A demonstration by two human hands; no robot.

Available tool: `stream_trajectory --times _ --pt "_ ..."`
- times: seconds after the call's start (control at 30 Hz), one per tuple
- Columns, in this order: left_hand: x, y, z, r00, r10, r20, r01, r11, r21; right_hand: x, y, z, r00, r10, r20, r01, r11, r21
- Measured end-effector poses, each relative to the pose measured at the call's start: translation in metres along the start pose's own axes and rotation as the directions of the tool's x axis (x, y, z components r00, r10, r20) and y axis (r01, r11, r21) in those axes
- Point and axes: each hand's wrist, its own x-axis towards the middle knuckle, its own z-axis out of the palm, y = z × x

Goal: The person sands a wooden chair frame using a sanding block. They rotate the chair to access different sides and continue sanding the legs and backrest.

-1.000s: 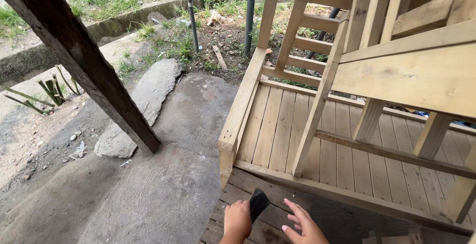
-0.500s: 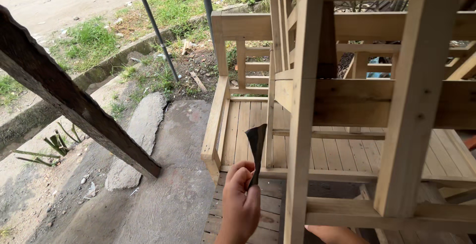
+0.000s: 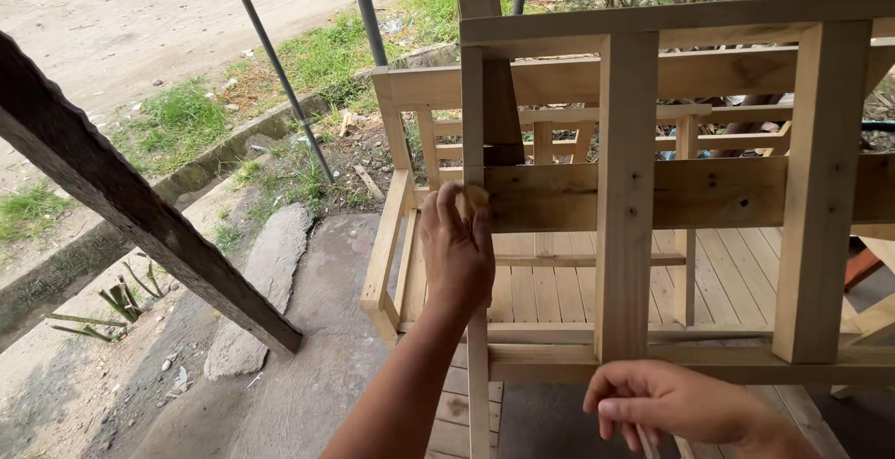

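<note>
The right hand (image 3: 676, 403) is nearest, low down, fingers curled under a wooden frame (image 3: 623, 198). The left hand (image 3: 457, 254) presses a small tan thing (image 3: 474, 200), maybe sandpaper, onto the frame's thin post. Behind lies a wooden bench (image 3: 550, 282).

head view | single camera worn on the head; looks forward and down, close over both hands at a pale wooden frame (image 3: 625, 198) | yard beyond, seemingly outdoors; no second view to overlap
</note>
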Motion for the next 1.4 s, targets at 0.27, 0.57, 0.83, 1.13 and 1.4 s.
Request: stream_trajectory --times 0.27,0.57,0.83,1.13,1.4 --pt "0.075 0.018 0.023 0.993 -0.111 -0.038 0.116 0.981 0.155 0.051 -0.025 -0.017 0.137 -0.718 -0.682 0.075 0.694 -0.716" --pt "-0.093 -0.018 0.0 0.992 -0.12 -0.024 0.122 0.98 0.157 0.078 -0.03 -0.007 0.181 -0.663 -0.726 0.274 0.743 -0.61" --pt "-0.258 -0.012 -0.049 0.88 -0.442 0.173 0.419 0.895 0.154 0.087 -0.023 -0.01 0.189 -0.727 -0.66 0.308 0.682 -0.663" --pt "-0.093 -0.028 -0.002 0.959 -0.282 0.019 0.283 0.958 -0.037 0.074 -0.019 0.047 -0.186 -0.935 -0.302 -0.138 0.329 -0.934" --pt "-0.28 -0.036 -0.04 0.912 -0.371 0.175 0.39 0.916 -0.09 0.093 -0.003 0.091 0.46 -0.853 -0.247 -0.14 0.205 -0.969"
